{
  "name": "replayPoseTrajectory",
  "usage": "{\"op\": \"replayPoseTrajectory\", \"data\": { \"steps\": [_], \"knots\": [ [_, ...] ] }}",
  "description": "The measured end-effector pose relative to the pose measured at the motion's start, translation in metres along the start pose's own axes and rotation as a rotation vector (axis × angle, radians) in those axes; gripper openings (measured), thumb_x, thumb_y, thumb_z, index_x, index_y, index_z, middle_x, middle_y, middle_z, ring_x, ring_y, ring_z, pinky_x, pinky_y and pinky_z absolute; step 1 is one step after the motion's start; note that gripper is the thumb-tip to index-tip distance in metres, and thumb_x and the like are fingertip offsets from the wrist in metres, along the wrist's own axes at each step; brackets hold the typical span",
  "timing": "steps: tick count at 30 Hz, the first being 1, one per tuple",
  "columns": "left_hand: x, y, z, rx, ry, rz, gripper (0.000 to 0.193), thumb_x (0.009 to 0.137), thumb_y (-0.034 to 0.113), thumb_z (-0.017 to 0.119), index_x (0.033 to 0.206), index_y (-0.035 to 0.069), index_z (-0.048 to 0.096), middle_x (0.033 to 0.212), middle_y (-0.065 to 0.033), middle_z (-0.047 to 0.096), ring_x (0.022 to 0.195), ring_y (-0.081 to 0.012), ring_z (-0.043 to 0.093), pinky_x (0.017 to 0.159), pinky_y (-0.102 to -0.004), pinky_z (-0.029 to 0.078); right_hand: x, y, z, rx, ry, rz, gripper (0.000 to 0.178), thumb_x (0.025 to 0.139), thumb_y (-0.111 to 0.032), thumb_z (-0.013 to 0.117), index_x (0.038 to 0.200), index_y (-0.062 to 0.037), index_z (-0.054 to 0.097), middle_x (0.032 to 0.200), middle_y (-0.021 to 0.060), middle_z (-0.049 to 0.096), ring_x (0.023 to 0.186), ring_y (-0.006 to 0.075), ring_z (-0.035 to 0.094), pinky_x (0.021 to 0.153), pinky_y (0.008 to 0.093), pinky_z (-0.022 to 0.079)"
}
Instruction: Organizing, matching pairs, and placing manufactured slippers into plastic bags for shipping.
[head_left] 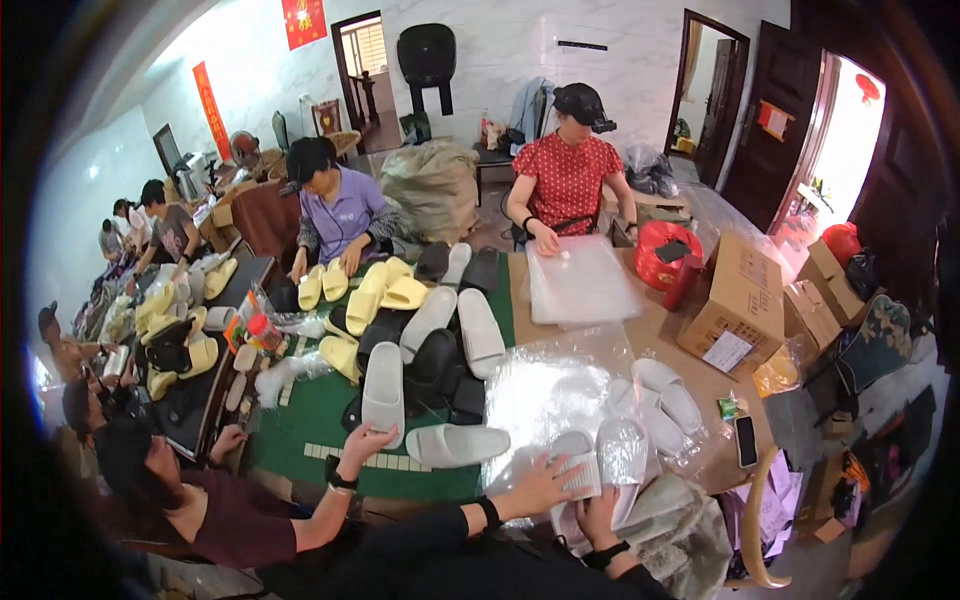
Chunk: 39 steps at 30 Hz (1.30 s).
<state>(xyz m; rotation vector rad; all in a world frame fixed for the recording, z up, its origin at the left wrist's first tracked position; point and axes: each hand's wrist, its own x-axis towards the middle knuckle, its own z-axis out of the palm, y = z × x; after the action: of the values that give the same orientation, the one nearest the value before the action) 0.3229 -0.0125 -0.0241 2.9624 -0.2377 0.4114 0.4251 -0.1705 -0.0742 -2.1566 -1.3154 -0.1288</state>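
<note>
My left hand (545,486) lies across the ribbed band of a light grey slide slipper (572,447), its fingers stretched out. Close by, my right hand (598,515) is closed around the lower part of this slipper, with some fingers hidden. A second light grey slide slipper (622,450) lies alongside to the right, seemingly under shiny clear plastic. Beneath and beyond them, clear plastic bags (530,385) spread over the table. Another grey slipper (458,446) rests on its own to the left of my hands.
A co-worker's hand (370,445) at left touches an upright grey slipper (383,392). Yellow slippers (367,298) and black ones crowd the green tabletop. Across the table, a person in red (568,180) handles stacked clear bags (583,280). A carton (735,305), bagged slippers (668,405) and phone (746,441) lie right.
</note>
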Motion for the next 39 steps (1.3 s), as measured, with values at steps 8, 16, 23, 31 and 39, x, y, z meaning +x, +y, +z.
{"op": "replayPoseTrajectory", "data": {
  "steps": [8,16,23,31,39],
  "knots": [
    [-0.012,0.002,0.005,-0.102,-0.188,0.165,0.069,0.071,0.018,0.061,0.132,0.034,0.033,0.144,-0.0067,0.019,0.128,-0.0385,0.022,0.094,-0.0648,0.023,-0.013,0.001,0.031,0.244,-0.239,0.202,0.029,0.072,-0.022,0.056,0.093,-0.0037,0.061,0.101,0.0221,0.052,0.101,0.0395,0.045,0.093,0.0535,0.029],
    [-0.014,0.020,0.018,-0.253,-0.125,0.160,0.061,0.077,0.023,0.058,0.132,0.032,0.033,0.143,-0.0084,0.019,0.128,-0.0377,0.022,0.094,-0.0624,0.024,-0.006,0.009,0.037,0.055,-0.193,0.219,0.030,0.073,-0.024,0.056,0.094,-0.0043,0.061,0.103,0.0227,0.051,0.103,0.0394,0.045,0.095,0.0554,0.025],
    [-0.012,0.012,0.028,-0.289,-0.162,0.139,0.046,0.084,0.027,0.047,0.129,0.027,0.040,0.141,-0.0114,0.023,0.130,-0.0352,0.020,0.097,-0.0616,0.019,0.033,0.014,0.053,-0.126,-0.141,0.132,0.031,0.073,-0.026,0.055,0.096,-0.0048,0.061,0.105,0.0233,0.050,0.105,0.0393,0.044,0.096,0.0574,0.021],
    [0.001,-0.018,0.023,-0.605,-0.186,-0.154,0.048,0.088,0.027,0.048,0.131,0.012,0.034,0.129,-0.0163,0.038,0.129,-0.0381,0.020,0.102,-0.0517,0.020,0.057,0.011,0.060,-0.283,-0.123,0.054,0.033,0.074,-0.028,0.054,0.097,-0.0055,0.061,0.107,0.0239,0.049,0.107,0.0393,0.043,0.098,0.0597,0.017],
    [0.025,-0.103,-0.140,-1.204,1.450,-0.940,0.073,0.089,0.005,0.042,0.139,0.016,-0.010,0.125,-0.0164,0.038,0.090,-0.0189,0.052,0.081,-0.0288,0.043,0.039,0.015,0.058,-0.397,-0.405,0.193,0.049,0.078,-0.041,0.047,0.110,-0.0053,0.055,0.121,0.0213,0.045,0.120,0.0381,0.032,0.099,0.0627,0.006]
  ]
}}
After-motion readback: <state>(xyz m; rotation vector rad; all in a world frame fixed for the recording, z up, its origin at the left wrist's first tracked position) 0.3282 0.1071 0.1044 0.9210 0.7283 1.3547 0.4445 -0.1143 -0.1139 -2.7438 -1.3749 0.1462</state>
